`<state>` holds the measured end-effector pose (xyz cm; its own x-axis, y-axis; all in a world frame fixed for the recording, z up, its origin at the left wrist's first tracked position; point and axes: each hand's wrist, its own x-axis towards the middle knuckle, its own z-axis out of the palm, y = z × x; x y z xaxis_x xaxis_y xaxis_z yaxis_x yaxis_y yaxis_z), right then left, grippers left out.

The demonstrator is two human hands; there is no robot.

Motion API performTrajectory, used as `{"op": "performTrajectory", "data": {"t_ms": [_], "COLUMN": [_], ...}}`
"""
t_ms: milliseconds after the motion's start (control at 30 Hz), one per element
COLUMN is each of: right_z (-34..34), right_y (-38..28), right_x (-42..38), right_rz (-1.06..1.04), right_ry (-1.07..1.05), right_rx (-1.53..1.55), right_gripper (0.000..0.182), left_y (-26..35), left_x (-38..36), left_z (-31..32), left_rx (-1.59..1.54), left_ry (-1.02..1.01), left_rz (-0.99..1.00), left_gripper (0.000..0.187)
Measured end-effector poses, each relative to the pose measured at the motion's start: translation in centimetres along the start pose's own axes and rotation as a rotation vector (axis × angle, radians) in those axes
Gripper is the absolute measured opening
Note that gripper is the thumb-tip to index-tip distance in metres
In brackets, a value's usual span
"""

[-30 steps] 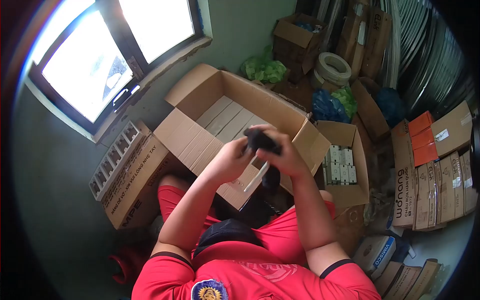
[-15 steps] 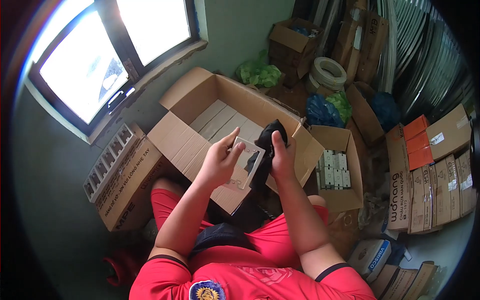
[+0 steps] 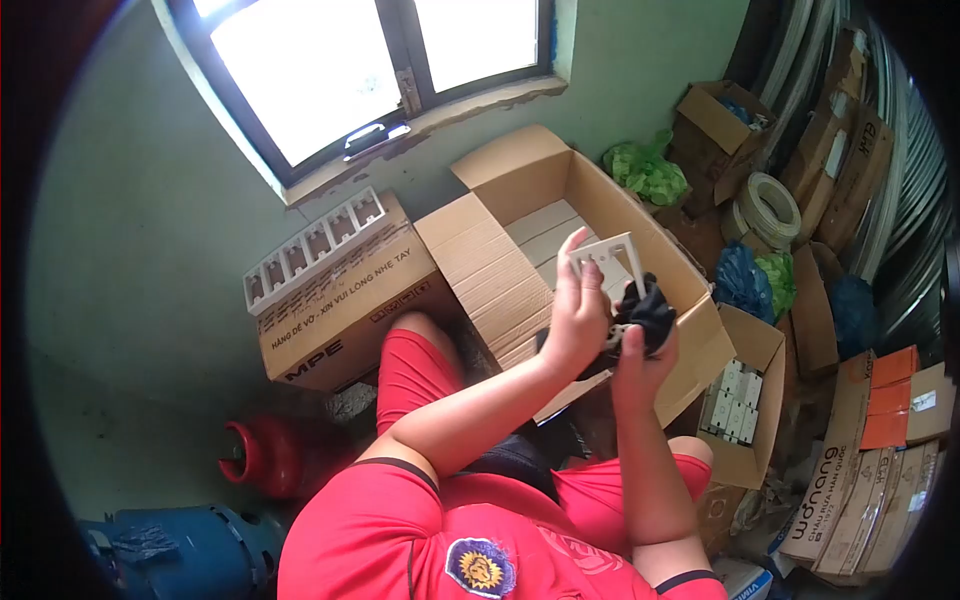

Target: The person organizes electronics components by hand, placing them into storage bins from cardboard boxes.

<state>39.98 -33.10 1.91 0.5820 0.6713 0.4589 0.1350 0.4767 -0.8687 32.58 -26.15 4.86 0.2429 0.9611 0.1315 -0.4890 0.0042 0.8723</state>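
In the head view, my left hand [image 3: 578,320] grips a white rectangular plastic frame [image 3: 606,247] with an open middle. My right hand [image 3: 643,375] is closed on a black cloth [image 3: 652,318], bunched against the frame's lower part. Both hands are together over the near side of a large open cardboard box [image 3: 515,160]. Flat pale packs [image 3: 545,232] lie inside that box. To the left, a row of similar white frames [image 3: 315,250] rests on a closed MPE carton [image 3: 345,300].
At right, an open carton [image 3: 765,350] holds small white boxes [image 3: 735,400]. Farther right are stacked cartons [image 3: 840,480], green and blue bags [image 3: 745,280] and a cable coil [image 3: 768,210]. Red [image 3: 290,455] and blue [image 3: 190,550] cylinders stand at lower left.
The view has swung left, bringing the cylinders into sight. My hands have come closer together, and the black cloth is now bunched against the white frame.
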Motion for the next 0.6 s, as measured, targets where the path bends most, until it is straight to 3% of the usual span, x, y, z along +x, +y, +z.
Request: {"op": "performTrajectory", "data": {"t_ms": [133, 300, 333, 467, 567, 600], "right_z": [-0.8, -4.0, -3.6, -6.1, -8.2, -9.6], "right_y": [-0.5, -0.5, -0.5, -0.6, -1.1, -0.3], "right_x": [0.8, 2.9, 3.3, 4.5, 4.7, 4.8], "right_rz": [0.053, 0.211, 0.249, 0.278, 0.532, 0.472], "right_ry": [0.069, 0.151, 0.301, 0.318, 0.137, -0.155], "right_rx": [0.065, 0.117, 0.205, 0.072, 0.537, 0.712], "right_gripper": [0.032, 0.048, 0.052, 0.061, 0.061, 0.060], "left_y": [-0.8, -1.4, -1.4, -2.5, -1.9, -2.5], "left_x": [-1.0, -3.3, -3.5, -3.2, -3.0, -2.5], "left_z": [0.1, 1.7, 1.1, 0.3, 0.2, 0.2], "left_rx": [0.132, -0.067, -0.012, -0.029, -0.048, 0.003], "left_ry": [-0.047, -0.117, -0.168, -0.276, -0.309, -0.279], "left_rz": [0.075, 0.103, 0.092, -0.051, -0.014, 0.107], "left_gripper": [0.051, 0.070, 0.071, 0.072, 0.071, 0.070]}}
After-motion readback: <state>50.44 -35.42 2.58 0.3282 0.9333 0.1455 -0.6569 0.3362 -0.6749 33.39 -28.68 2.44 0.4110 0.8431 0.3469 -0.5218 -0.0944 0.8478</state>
